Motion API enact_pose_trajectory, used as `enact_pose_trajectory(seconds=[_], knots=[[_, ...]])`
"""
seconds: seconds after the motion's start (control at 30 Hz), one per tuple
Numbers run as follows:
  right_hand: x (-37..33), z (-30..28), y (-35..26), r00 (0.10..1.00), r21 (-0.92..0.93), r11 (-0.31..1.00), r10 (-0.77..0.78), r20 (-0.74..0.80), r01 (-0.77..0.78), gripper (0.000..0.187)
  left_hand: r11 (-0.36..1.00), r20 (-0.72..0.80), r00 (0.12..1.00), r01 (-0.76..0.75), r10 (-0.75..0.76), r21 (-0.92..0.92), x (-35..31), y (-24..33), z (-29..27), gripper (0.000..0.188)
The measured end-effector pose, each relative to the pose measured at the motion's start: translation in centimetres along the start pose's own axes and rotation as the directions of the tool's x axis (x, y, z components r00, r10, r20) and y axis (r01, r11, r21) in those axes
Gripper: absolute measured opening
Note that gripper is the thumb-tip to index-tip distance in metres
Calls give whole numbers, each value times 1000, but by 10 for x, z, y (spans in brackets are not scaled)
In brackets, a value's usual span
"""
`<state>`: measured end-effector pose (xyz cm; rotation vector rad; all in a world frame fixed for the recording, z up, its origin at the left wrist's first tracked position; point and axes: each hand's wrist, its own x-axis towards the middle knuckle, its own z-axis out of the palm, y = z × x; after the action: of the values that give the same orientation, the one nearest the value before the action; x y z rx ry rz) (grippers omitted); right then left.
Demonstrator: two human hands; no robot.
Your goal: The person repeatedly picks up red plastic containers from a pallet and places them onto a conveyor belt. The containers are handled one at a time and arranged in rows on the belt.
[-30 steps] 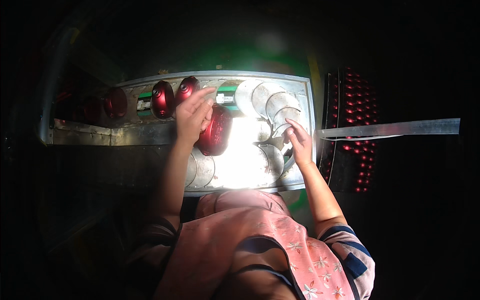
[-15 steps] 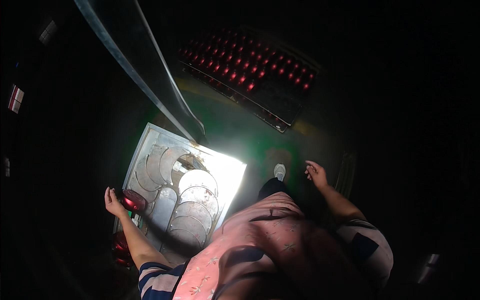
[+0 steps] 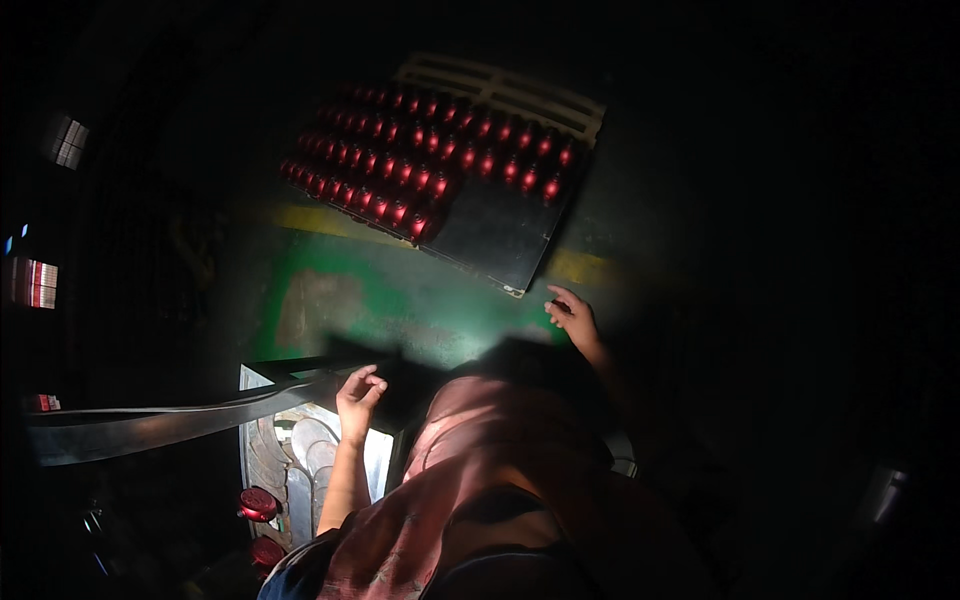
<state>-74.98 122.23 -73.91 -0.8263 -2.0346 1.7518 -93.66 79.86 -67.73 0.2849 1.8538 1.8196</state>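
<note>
My left hand (image 3: 359, 403) is raised beside a metal conveyor plate table (image 3: 380, 458), its fingers loosely bent and apart with nothing in them. A grey metal rail (image 3: 170, 430) slants behind it. Ahead, my right hand (image 3: 572, 312) reaches out empty, its forefinger extended and the other fingers half curled. Just beyond its fingertips lies the near corner of a dark board (image 3: 495, 228). Rows of shiny red rounded objects (image 3: 400, 172) stand on that board; their exact kind I cannot make out.
Under the board's far side shows a wooden pallet (image 3: 500, 85). A yellow floor stripe (image 3: 330, 222) runs along its near side, with green floor (image 3: 330, 252) before it. Two similar red objects, one a red round piece (image 3: 259, 504), are at the metal plates' left edge. Surroundings are very dark.
My view has turned toward the pallet, which now appears nearer. My left hand has moved away from the red object at the plates; my right hand has come close to the board's corner.
</note>
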Motion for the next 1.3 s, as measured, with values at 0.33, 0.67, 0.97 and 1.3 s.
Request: enact_pose_trajectory(seconds=[0.33,0.67,0.97,1.3], knots=[[289,-45,3,1000,63,998,22,11,-22,61,916,417,909,-179,13,360,489,28,177,66],[622,-104,137,981,-241,952,-193,-6,186,78,534,575,764,-630,293,564,917,-37,353,59],[859,-129,215,987,-106,994,18,160,-1,56,623,851,497,-722,167,300,1095,-120,481,42],[885,-107,210,971,-548,802,-178,162,238,31,449,878,470,-806,90,386,1078,-108,508,35]])
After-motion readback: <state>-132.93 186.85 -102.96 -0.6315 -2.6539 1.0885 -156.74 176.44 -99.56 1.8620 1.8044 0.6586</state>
